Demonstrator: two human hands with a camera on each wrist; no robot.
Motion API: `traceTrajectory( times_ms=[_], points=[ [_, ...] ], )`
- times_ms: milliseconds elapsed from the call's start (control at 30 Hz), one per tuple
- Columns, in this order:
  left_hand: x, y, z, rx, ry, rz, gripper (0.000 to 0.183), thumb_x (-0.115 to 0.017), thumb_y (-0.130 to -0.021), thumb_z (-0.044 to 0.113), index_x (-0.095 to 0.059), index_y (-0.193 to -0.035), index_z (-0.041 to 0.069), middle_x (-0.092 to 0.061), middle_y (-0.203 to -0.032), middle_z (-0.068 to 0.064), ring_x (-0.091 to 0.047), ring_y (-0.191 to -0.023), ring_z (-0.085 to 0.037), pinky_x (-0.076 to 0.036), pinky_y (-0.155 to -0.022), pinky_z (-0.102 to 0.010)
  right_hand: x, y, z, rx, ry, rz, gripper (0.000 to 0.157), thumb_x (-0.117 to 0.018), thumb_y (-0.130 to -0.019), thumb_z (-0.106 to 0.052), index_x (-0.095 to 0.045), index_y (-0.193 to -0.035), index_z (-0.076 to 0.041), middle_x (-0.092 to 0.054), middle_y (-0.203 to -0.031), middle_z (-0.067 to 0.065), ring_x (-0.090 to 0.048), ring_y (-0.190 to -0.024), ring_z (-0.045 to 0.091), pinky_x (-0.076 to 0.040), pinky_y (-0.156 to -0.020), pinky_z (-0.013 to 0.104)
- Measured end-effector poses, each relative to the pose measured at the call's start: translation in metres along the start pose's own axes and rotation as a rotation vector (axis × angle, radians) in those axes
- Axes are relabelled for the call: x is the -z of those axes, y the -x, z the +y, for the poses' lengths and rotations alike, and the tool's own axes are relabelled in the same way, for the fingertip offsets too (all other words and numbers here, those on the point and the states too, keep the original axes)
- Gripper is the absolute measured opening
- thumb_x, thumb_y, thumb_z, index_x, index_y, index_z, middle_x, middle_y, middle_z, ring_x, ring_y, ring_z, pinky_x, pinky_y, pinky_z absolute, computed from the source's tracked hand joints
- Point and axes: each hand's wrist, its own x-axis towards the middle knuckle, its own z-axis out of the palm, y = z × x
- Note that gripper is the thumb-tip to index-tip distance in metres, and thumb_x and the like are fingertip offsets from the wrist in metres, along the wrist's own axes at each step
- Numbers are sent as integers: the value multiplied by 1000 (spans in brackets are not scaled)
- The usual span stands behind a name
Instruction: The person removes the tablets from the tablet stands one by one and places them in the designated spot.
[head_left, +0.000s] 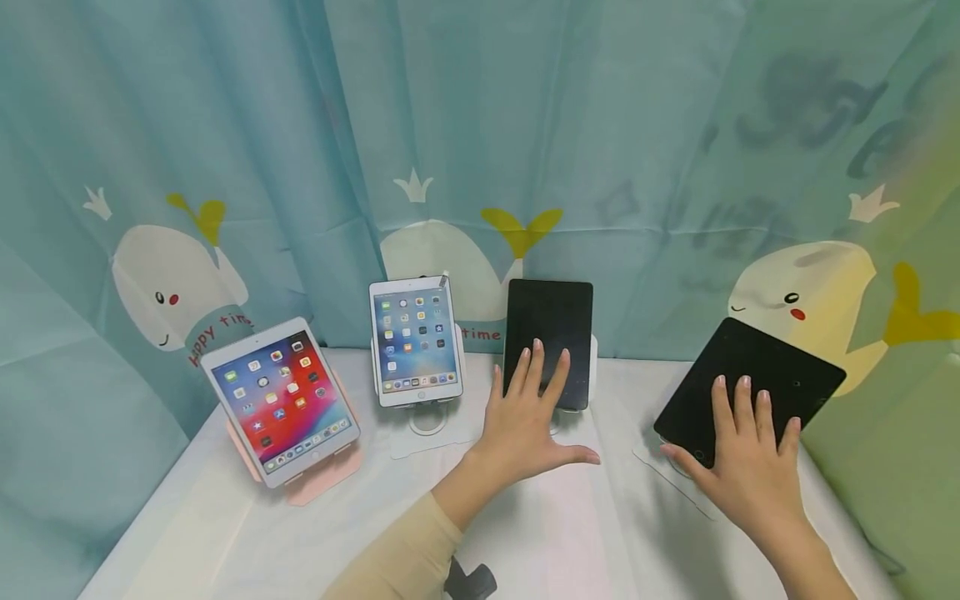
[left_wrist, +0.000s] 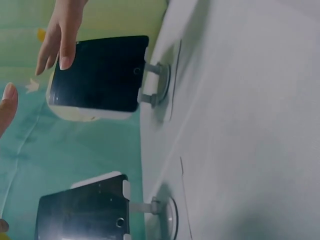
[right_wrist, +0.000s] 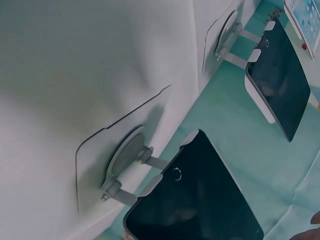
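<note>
Middle black tablet [head_left: 549,310] leans back on its stand [right_wrist: 234,60], presumably so its dark screen faces you; your left hand [head_left: 520,425], fingers wide, holds nothing before it. Right of it, outer black tablet [head_left: 757,352] tilts likewise; your right hand [head_left: 753,467], fingers spread, is empty. Contact: cannot tell. Left of it, blue-screened tablet [head_left: 417,342], then red-screened tablet [head_left: 282,402]. Beneath, white table [head_left: 292,550]; behind, teal curtain [head_left: 637,125].

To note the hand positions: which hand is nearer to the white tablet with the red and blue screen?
Left. The left hand is to the right of that white tablet; the right hand is farther right, in front of a black rectangular tablet.
</note>
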Motion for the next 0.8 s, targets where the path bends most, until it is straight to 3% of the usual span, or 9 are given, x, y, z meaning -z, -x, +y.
traceTrajectory(
  times_ms=[233, 467, 600, 800],
  points=[
    [-1, -6, 9, -5, 49, 38, 126, -55, -66, 83, 19, -149, 24, -2, -158, -13, -11, -145, -28, -22, -110, -59, 3, 2, 9, -14, -20, 25, 111, -66, -77, -59, -5, -151, -3, -7, -151, 34, -4, -139, 50, 6, -104, 71],
    [-2, -13, 18, -18, 49, 98, 126, -55, -65, 84, 11, -151, 20, -7, -158, -13, -17, -144, -28, -23, -111, -56, 7, 3, 19, -62, -45, 69, 110, -67, -78, -57, -5, -151, -2, -5, -151, 34, -3, -139, 51, 6, -103, 73],
    [-3, -18, 23, -24, 58, 117, 126, -56, -66, 82, 9, -152, 18, -7, -158, -14, -13, -145, -28, -23, -112, -55, 9, 5, 26, -96, -61, 103, 107, -66, -80, -54, -4, -150, -1, -4, -151, 34, -5, -138, 52, 2, -102, 74],
    [-8, -23, 29, -32, 81, 126, 126, -58, -68, 80, 14, -150, 17, -7, -158, -14, -12, -145, -27, -23, -113, -51, 7, 8, 36, -141, -89, 226, 100, -63, -83, -51, -12, -148, 4, -16, -149, 36, -22, -133, 54, -10, -101, 75]
  ],
)
